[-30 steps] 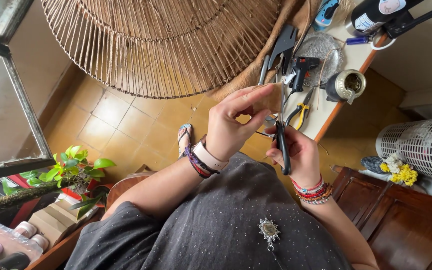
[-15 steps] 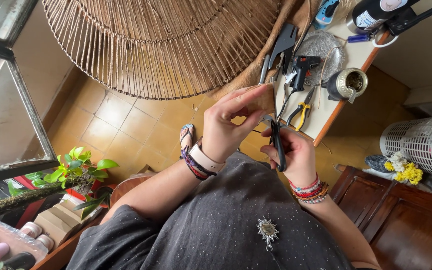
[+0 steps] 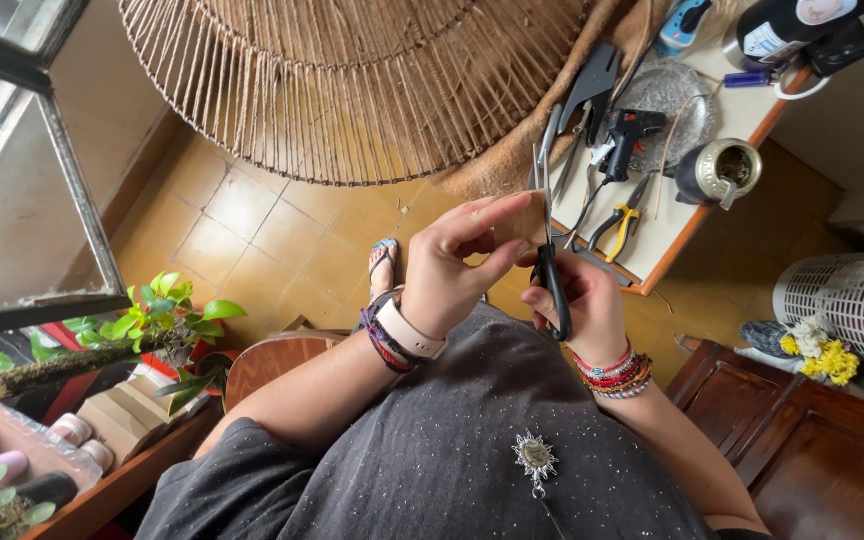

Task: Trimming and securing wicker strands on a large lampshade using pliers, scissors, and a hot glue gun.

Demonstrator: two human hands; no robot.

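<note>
My left hand [image 3: 452, 275] pinches the small tan scrap of burlap [image 3: 524, 218] above my lap while my right hand [image 3: 582, 305] grips the black-handled steel scissors [image 3: 549, 265] beside it, and I judge the blades could nick my fingertips, so close.

We see yellow tile floor [image 3: 282, 240], daylight from window [image 3: 12, 170] far left, dark wood cabinet [image 3: 802, 440] near right, white worktable [image 3: 672, 215] far right, perhaps white fan [image 3: 852, 305] right.
</note>
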